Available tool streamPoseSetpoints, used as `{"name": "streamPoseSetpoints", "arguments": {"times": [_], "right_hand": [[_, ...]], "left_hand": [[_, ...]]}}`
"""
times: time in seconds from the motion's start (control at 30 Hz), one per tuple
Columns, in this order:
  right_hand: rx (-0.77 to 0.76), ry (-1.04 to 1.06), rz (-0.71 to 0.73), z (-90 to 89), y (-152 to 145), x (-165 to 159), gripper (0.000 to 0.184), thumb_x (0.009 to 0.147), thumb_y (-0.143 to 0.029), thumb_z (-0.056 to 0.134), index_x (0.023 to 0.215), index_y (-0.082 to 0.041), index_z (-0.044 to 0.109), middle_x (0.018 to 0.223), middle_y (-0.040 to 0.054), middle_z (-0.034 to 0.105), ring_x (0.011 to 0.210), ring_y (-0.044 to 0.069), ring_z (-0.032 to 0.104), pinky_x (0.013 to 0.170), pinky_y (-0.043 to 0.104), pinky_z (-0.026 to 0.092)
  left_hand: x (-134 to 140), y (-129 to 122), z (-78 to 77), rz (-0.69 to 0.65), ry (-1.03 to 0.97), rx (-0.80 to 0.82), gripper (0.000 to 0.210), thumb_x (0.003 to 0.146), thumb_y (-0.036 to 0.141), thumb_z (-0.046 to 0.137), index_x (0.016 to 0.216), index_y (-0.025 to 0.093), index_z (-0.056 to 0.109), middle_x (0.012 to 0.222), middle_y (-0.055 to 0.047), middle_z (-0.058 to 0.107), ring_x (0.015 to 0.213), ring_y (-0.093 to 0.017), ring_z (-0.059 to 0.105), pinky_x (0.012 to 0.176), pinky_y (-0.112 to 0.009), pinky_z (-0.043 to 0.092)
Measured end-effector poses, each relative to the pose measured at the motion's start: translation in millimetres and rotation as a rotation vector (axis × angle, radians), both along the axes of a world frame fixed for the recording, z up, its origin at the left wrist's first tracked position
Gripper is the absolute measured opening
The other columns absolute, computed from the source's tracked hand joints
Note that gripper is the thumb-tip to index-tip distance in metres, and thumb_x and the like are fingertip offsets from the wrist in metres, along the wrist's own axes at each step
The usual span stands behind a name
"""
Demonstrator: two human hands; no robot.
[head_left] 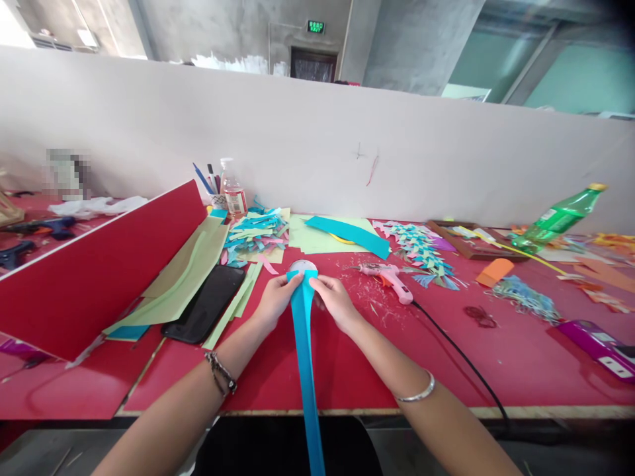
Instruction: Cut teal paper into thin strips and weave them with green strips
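Observation:
A long blue paper strip (306,370) hangs from my hands down over the table's front edge, creased lengthwise. My left hand (276,299) pinches its top left edge between thumb and fingers. On the opposite edge, my right hand (336,301) grips the strip the same way. Just behind the strip's top, a pale round object (301,265) lies on the table, partly covered. To the right rests a pink hot glue gun (389,277) with a black cord. Left of my hands are pale green paper strips (243,297) and a black phone (208,304).
A heap of cut paper pieces (255,231), a clear bottle (233,188) and green sheets (322,238) lie toward the back. A red divider board (109,264) stands left. At right are a woven paper piece (419,244), a green bottle (560,221) and a purple device (598,347).

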State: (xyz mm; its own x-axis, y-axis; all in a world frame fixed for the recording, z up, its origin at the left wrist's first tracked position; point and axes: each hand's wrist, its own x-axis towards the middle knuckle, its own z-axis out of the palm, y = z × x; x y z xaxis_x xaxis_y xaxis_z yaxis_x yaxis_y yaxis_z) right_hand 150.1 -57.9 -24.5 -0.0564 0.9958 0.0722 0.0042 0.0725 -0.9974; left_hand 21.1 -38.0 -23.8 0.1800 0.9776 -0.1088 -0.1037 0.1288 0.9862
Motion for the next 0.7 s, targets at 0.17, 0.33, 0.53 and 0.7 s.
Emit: {"name": "streamPoseSetpoints", "arguments": {"times": [0.17, 0.33, 0.53, 0.7], "right_hand": [[0.025, 0.018, -0.063, -0.5, 2.2, 1.7, 0.033, 0.072, -0.044, 0.048, 0.052, -0.019, 0.041, 0.041, -0.0061, 0.035, 0.039, 0.007, 0.032, 0.04, 0.022, 0.023], [0.035, 0.007, -0.1, 3.1, 1.1, 3.6, 0.035, 0.073, -0.044, 0.047, 0.051, -0.019, 0.04, 0.041, -0.0058, 0.035, 0.039, 0.007, 0.032, 0.04, 0.022, 0.023], [-0.028, -0.032, -0.015, 4.0, -0.8, 2.0, 0.034, 0.071, -0.043, 0.048, 0.049, -0.018, 0.044, 0.039, -0.0052, 0.04, 0.035, 0.007, 0.036, 0.037, 0.02, 0.024], [-0.021, -0.029, -0.026, 3.9, -0.6, 2.3, 0.033, 0.071, -0.043, 0.048, 0.05, -0.017, 0.044, 0.04, -0.0054, 0.041, 0.037, 0.006, 0.036, 0.038, 0.02, 0.025]], "left_hand": [[0.8, -5.1, 6.7, -0.072, 0.037, -0.051, 0.042, 0.064, 0.051, 0.056, 0.076, 0.011, 0.063, 0.064, -0.004, 0.063, 0.056, -0.014, 0.055, 0.054, -0.023, 0.042], [1.8, -8.5, 10.9, -0.134, 0.152, 0.008, 0.038, 0.061, 0.049, 0.059, 0.066, 0.011, 0.061, 0.053, 0.0, 0.056, 0.049, -0.01, 0.047, 0.048, -0.02, 0.035], [-0.8, -3.6, 9.7, -0.062, 0.173, 0.097, 0.035, 0.062, 0.046, 0.059, 0.055, 0.011, 0.056, 0.044, 0.006, 0.043, 0.043, -0.006, 0.035, 0.042, -0.018, 0.023], [-1.9, -2.9, 10.3, -0.056, 0.16, 0.07, 0.037, 0.066, 0.048, 0.055, 0.065, 0.011, 0.059, 0.048, 0.004, 0.049, 0.045, -0.007, 0.039, 0.044, -0.018, 0.028]]}}
